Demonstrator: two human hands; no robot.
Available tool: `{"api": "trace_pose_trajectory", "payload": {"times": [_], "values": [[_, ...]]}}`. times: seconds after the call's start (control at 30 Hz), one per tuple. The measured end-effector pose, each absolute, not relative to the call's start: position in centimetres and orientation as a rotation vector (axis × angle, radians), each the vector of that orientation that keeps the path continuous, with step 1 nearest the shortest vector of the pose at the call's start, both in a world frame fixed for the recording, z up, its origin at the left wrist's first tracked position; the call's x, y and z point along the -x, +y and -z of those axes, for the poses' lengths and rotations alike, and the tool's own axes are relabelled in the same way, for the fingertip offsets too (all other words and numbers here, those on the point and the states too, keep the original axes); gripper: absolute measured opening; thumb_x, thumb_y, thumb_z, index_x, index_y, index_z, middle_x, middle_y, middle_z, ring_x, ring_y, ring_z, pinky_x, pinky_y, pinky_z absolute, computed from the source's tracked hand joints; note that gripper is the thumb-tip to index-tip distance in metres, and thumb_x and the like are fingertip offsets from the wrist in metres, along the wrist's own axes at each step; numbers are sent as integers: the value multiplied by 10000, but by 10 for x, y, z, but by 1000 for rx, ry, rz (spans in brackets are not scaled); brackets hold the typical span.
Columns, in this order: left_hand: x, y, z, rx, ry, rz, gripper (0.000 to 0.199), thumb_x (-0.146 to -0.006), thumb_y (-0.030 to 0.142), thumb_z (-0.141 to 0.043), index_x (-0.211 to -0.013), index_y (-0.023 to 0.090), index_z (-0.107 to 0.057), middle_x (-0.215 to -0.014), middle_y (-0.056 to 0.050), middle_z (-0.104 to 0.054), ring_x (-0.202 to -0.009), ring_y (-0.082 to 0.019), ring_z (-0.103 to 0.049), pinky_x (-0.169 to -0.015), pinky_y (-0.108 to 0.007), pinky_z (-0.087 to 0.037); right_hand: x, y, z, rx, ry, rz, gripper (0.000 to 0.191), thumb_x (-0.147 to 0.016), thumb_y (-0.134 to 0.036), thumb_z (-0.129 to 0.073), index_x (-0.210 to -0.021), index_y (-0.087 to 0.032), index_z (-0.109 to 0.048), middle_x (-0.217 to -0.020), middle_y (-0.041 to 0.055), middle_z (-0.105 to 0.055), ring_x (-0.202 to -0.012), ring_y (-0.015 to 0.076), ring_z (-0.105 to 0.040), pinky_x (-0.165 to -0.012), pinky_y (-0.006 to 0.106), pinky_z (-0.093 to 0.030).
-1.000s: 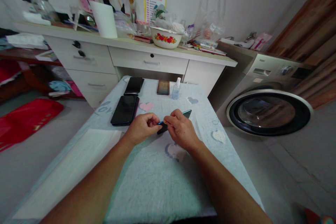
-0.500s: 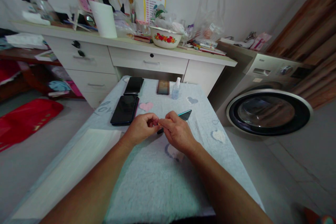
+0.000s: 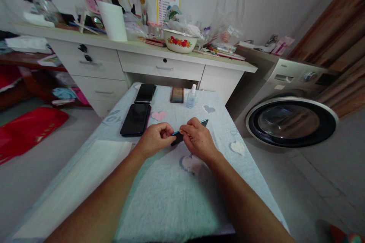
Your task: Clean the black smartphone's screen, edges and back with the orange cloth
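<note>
A dark phone with a blue-green edge [image 3: 178,137] lies slanted on the cloth-covered table [image 3: 159,197]. My left hand [image 3: 156,138] is at its left end, thumb and fingertips pinched together; whatever they pinch is too small to make out. Over the middle of the phone is my right hand [image 3: 199,139], its fingers closed around something small and orange-tinted at the fingertips, which I cannot make out. A short gap separates the two hands, with part of the phone showing between them.
Dark phones [image 3: 135,120] [image 3: 145,93] lie at the back left. A blurred small item [image 3: 177,95] and a clear spray bottle [image 3: 191,98] stand near the back edge. A pale strip [image 3: 76,186] lies at left. Beyond are a drawer desk [image 3: 162,66] and a washing machine [image 3: 285,95].
My right hand has moved a little right and up, away from my left hand, uncovering more of the phone between them. My left hand has stayed nearly still.
</note>
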State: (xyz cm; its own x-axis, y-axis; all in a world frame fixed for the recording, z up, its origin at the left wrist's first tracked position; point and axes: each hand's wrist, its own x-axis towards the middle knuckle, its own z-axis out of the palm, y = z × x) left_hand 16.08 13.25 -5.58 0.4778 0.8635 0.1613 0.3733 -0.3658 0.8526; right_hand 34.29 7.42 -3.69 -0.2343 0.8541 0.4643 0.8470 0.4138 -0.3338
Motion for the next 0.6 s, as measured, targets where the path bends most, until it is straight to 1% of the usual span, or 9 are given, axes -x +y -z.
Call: {"api": "trace_pose_trajectory", "payload": {"times": [0.6], "values": [[-162, 134, 58, -1898, 1007, -793, 142, -702, 293, -650, -734, 166, -594, -613, 44, -545, -538, -96, -467, -500, -217, -361, -376, 88, 42, 1534, -1897, 80, 203, -866, -208, -487, -932, -205, -679, -883, 41, -537, -755, 140, -545, -718, 253, -438]]}}
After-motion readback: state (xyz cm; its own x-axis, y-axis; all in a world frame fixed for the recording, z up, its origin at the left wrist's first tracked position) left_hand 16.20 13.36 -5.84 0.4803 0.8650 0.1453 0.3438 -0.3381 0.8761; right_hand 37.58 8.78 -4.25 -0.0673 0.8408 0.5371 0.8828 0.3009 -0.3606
